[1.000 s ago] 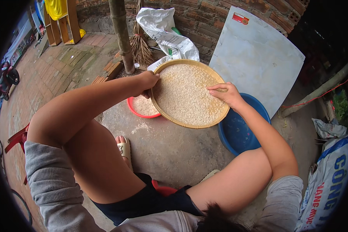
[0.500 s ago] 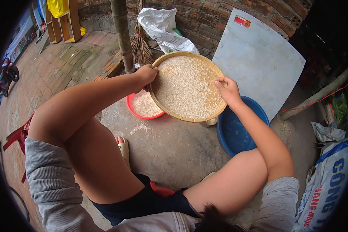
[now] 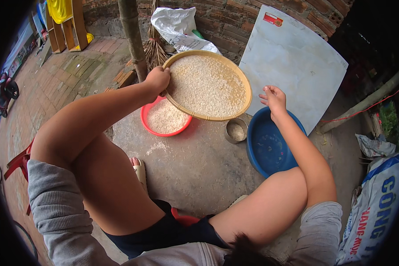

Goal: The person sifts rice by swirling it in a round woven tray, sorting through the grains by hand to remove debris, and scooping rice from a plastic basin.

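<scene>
My left hand [image 3: 157, 80] grips the left rim of a round woven winnowing basket [image 3: 248, 95], its thumb over the edge. A layer of pale rice grains [image 3: 206, 82] covers most of the basket, with woven bottom showing at the upper right. The basket is held up in the air and tilted. My right hand [image 3: 275, 99] is apart from the basket, just off its right rim, above the blue basin [image 3: 270, 144]. Its fingers are curled with the tips drawn together; anything between them is too small to make out. A red basin [image 3: 145, 122] of pale grain stands below my left hand.
A small metal bowl [image 3: 228, 136] with some grain stands beside the blue basin. Behind are a leaning pale panel [image 3: 297, 66], a white sack [image 3: 177, 29], a straw broom [image 3: 154, 53] and a bamboo post [image 3: 133, 37]. A printed sack [image 3: 377, 208] lies at the right.
My right hand has come off the basket's right side and moved outward. The basket, held by my left hand, has shifted up and left and tilted; the small metal bowl now shows more.
</scene>
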{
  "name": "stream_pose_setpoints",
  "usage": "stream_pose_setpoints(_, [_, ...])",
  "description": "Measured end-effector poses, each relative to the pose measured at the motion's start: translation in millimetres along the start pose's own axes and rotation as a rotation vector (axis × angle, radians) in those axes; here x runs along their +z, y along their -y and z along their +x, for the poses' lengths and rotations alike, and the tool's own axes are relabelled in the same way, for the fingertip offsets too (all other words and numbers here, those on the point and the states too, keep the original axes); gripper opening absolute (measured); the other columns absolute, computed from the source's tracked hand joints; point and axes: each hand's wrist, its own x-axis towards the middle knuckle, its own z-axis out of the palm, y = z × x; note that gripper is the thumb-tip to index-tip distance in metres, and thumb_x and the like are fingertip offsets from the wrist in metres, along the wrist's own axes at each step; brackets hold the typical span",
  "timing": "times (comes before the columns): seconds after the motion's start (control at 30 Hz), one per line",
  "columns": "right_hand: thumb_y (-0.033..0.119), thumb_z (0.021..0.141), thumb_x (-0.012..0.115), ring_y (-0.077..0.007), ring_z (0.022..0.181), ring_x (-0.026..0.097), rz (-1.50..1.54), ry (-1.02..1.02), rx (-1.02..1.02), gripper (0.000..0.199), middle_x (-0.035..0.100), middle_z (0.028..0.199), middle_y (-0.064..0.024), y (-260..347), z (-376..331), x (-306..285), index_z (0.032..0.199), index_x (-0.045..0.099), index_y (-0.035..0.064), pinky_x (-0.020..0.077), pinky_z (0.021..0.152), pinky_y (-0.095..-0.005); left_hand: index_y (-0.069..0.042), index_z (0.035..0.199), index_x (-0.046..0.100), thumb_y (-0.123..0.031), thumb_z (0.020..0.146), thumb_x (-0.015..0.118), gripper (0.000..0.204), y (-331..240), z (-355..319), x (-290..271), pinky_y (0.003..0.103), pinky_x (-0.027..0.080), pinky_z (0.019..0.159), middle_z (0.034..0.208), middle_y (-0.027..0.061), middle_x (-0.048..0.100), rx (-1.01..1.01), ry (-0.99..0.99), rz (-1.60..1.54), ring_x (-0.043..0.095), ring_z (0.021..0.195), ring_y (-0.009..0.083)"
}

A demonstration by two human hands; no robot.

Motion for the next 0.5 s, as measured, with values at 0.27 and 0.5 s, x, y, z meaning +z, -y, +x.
stream_pose_setpoints(0.27, [0.016,0.075,0.067,-0.0204,0.074,0.063,-0.616,0.180,0.007,0.016,0.064,0.078,-0.0097,-56,18,-23,0.084,0.064,0.0028,0.0493,0.067,-0.0321,-0.003,0.092,0.048,-0.030,0.094,0.038,0.029,0,0,-8,0.031,0.038,0.039,0.066,0.0059,0.049,0.030,-0.171,-0.021,0.046,0.044,0.0159])
stream_pose_setpoints(0.5, [0.013,0.076,0.062,-0.0255,0.075,0.063,-0.929,0.222,-0.343,0.015,0.066,0.080,-0.0125,-63,22,-15,0.088,0.068,0.0069,0.0483,0.069,-0.0332,-0.003,0.092,0.047,-0.030,0.094,0.038,0.028,-3,0,-12,0.031,0.038,0.039,0.068,0.0064,0.049,0.047,-0.161,-0.008,0.046,0.045,0.0157])
